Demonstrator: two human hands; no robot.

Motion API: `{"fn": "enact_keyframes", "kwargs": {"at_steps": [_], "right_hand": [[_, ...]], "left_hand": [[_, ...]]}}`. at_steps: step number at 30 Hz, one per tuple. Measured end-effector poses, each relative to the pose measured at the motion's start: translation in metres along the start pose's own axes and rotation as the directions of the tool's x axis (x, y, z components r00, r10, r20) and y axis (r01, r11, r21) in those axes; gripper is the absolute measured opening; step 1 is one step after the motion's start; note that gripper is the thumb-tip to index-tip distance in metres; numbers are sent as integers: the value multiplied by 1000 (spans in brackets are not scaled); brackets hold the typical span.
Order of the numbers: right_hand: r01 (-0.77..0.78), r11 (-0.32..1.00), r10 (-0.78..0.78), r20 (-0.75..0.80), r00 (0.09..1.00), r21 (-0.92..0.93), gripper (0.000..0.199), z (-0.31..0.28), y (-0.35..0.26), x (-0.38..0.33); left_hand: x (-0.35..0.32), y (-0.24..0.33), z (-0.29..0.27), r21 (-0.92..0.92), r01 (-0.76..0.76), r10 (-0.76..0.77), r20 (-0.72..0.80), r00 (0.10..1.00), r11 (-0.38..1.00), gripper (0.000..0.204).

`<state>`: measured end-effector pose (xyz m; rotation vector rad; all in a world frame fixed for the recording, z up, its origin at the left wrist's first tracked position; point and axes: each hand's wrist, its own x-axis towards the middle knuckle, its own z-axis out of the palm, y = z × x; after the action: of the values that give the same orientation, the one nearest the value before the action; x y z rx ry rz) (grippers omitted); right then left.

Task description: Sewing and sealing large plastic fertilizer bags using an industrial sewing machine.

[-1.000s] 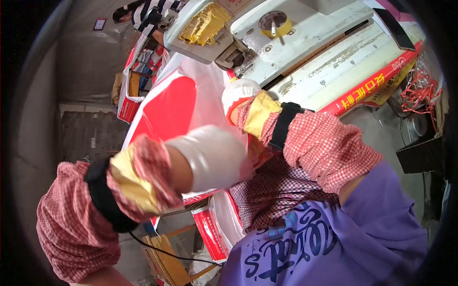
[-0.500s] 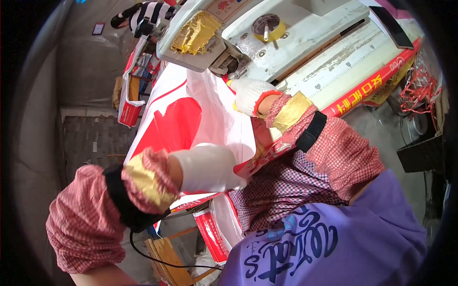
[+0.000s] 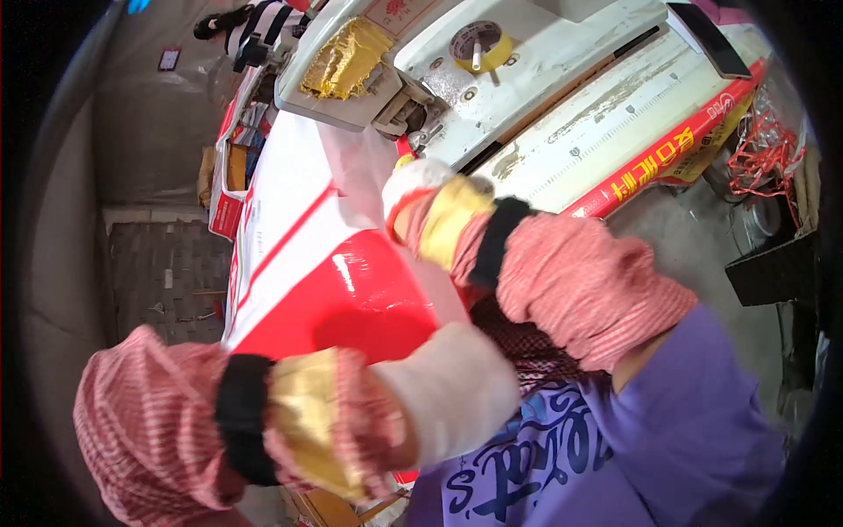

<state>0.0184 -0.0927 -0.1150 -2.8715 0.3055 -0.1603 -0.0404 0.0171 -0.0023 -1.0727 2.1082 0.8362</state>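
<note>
Beside the white machine (image 3: 527, 83), in the head view, we had our gloved right hand (image 3: 417, 186) at the upper edge of the red-and-white plastic sheet (image 3: 369, 277), which spread from there down to our other arm. Our left hand (image 3: 461, 391), blurred, was just beside our purple shirt (image 3: 672, 430). We could not tell whether either hand gripped the sheet, its fingers being hidden or smeared. We were, we judged, guiding the sheet along the machine; the next move called for keeping that edge flat. Half a second earlier, our left hand had been higher, and less red had shown.
</note>
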Motion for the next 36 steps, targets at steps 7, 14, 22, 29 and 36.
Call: {"fn": "enact_keyframes", "kwargs": {"at_steps": [7,14,22,29,36], "right_hand": [[-45,999,47,-89,995,23,26,10,-3,-15],[-78,995,90,-197,976,66,22,10,-9,-1],[-166,977,199,-299,933,133,18,17,-1,-4],[-158,974,208,-360,909,163,15,37,-16,-13],[-274,885,437,-468,768,378,15,33,-4,-34]], "left_hand": [[-24,-5,-50,106,146,-172,300,938,984,9],[2,-1,-30,82,124,-139,223,965,989,13],[3,-23,-22,65,174,-182,141,973,983,13],[-87,-137,-54,138,435,-372,-330,867,890,21],[-32,-53,-30,132,325,-308,-136,942,937,14]]}}
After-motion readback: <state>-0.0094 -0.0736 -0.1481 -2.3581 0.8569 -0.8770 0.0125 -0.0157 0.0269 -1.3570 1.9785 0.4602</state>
